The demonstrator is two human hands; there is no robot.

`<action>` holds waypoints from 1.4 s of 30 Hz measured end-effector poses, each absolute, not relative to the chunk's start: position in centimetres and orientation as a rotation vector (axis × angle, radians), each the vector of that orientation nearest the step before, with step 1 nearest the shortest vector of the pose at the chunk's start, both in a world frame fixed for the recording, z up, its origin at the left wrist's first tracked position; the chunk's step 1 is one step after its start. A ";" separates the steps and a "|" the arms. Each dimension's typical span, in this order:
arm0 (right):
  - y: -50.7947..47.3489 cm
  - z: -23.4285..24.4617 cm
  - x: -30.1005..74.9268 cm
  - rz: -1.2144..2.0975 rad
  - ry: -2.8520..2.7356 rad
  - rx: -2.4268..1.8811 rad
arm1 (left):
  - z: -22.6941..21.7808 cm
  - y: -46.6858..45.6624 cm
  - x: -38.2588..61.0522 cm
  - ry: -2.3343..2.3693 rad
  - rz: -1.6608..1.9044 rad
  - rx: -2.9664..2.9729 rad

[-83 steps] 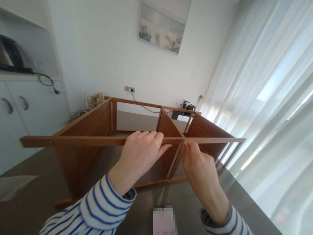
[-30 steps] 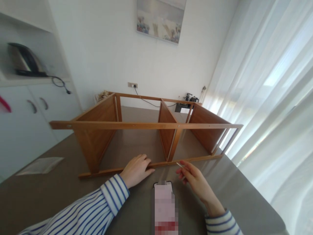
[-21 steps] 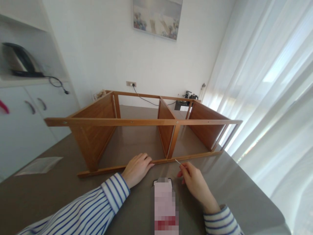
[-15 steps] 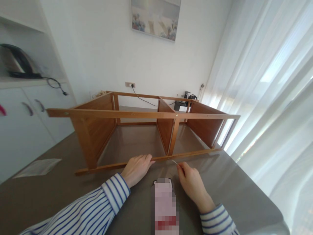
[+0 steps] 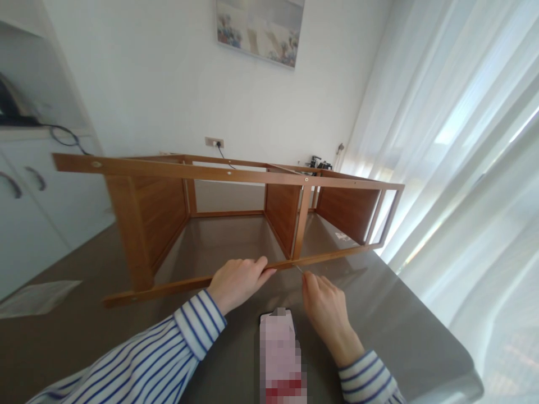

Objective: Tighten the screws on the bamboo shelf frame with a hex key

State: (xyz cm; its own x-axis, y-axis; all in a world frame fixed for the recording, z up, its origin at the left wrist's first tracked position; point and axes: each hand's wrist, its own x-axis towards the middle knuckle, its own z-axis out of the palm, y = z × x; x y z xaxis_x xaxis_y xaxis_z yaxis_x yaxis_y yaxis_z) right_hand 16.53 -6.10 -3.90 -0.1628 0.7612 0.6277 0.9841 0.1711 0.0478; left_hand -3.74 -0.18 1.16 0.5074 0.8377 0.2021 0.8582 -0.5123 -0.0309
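Observation:
A brown wooden shelf unit [image 5: 301, 216] lies on its side on the table, with panels standing between its long rails. My left hand [image 5: 241, 280] is closed over the unit's near bottom rail [image 5: 168, 289], left of the middle divider. In my right hand [image 5: 326, 306] the fingers pinch a thin metal rod, which looks like a hex key [image 5: 298, 269]; most of it is hidden in the grip. Its tip meets the near rail at the foot of the middle divider. A screw head [image 5: 306, 179] shows on the upper rail above.
A phone [image 5: 278, 348] with a blurred screen lies on the grey-brown table [image 5: 400, 325] between my forearms. A flat plastic sheet or bag [image 5: 40, 297] lies at left. White curtains [image 5: 463, 168] hang at right, and cabinets [image 5: 37, 207] stand at left.
The rod's tip has moved from just in front of the near rail onto it, at the divider's foot. The shelf unit appears raised or tilted, with its left end nearer. My left hand keeps its hold.

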 end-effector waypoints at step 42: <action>-6.8 -1.4 15.7 -1.147 -2.322 -1.507 | 1.5 -0.3 -3.7 -1.464 -0.251 -2.619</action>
State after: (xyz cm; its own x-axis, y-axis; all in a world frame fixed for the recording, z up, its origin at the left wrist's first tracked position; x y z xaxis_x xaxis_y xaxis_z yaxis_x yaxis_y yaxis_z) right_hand 15.67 -6.80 -1.41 -0.4863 0.7200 0.4951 0.8308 0.2054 0.5173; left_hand -3.69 -0.33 1.45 0.5152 0.8315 0.2079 0.8532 -0.5206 -0.0322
